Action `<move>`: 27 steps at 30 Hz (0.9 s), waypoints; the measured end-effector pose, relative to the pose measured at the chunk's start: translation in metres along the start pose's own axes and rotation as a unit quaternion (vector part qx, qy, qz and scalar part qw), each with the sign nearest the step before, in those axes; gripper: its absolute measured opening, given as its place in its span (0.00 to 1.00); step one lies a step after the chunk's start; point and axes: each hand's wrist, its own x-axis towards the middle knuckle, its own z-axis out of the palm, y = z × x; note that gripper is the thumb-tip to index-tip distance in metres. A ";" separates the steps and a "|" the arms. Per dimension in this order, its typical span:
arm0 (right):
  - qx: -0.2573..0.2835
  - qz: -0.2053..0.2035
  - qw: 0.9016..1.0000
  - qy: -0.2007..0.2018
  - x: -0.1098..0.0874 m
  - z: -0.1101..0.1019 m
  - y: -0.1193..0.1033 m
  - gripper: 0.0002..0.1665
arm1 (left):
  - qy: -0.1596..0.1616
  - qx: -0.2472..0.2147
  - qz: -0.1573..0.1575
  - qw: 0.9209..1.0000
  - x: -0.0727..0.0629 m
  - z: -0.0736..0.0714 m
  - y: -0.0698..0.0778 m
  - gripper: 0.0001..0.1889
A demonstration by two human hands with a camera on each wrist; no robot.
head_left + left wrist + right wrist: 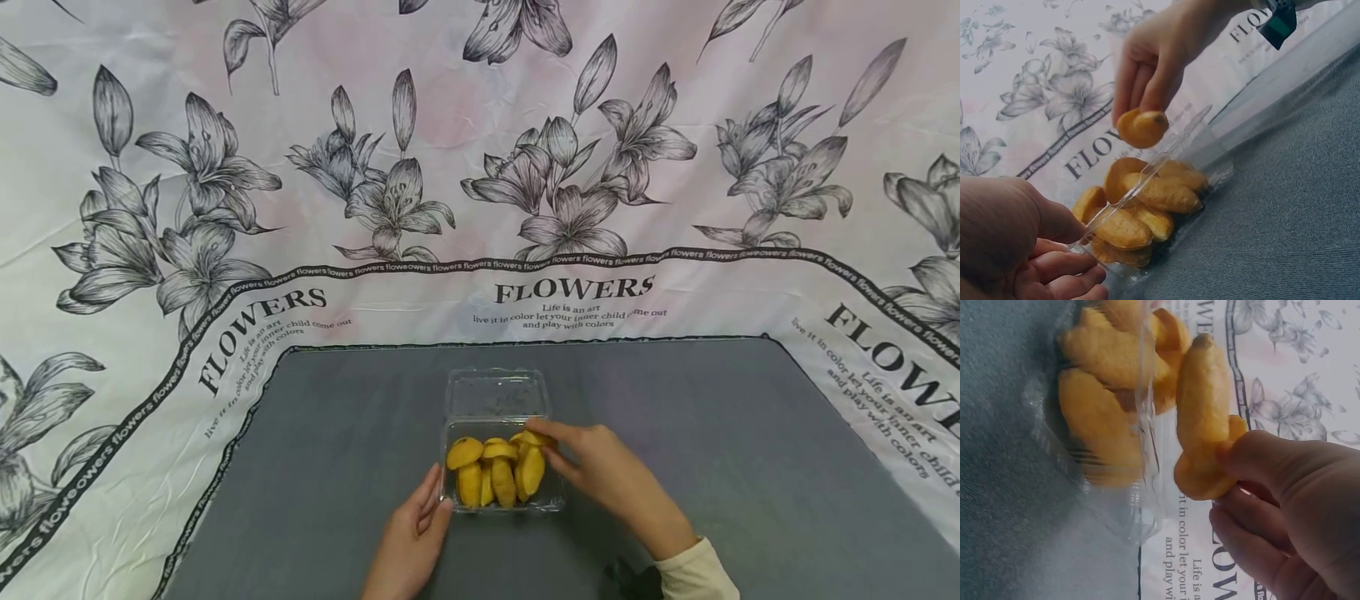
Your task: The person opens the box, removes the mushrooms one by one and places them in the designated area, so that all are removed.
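Note:
A clear plastic clamshell box (pixel 557 502) lies on the grey cloth with its lid (pixel 498 393) folded back. Inside are several yellow mushrooms (pixel 467 479) with rounded caps and thick stems. My left hand (pixel 412 533) grips the box's left side, thumb at the rim (pixel 1100 219) and fingers along the outer wall. Between thumb and fingertips, my right hand (pixel 607 475) pinches one yellow mushroom (pixel 1204 400) by its cap. That mushroom is above the rim at the box's right side, its stem pointing toward me over the others.
Grey cloth (pixel 337 450) covers the table around the box. A white flower-printed cloth border (pixel 420 308) surrounds it behind and at the sides. Near my right sleeve (pixel 697 571), a dark object (pixel 630 579) shows at the bottom edge.

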 end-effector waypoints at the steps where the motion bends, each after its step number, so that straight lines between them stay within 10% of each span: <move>1: 0.004 0.003 1.000 0.005 0.000 -0.001 0.001 0.28 | -0.002 0.002 -0.005 1.000 0.000 0.000 0.000 0.34; 27: -0.064 0.048 0.994 0.072 -0.004 -0.009 0.043 0.25 | -0.014 0.003 -0.011 1.000 0.002 -0.002 0.001 0.36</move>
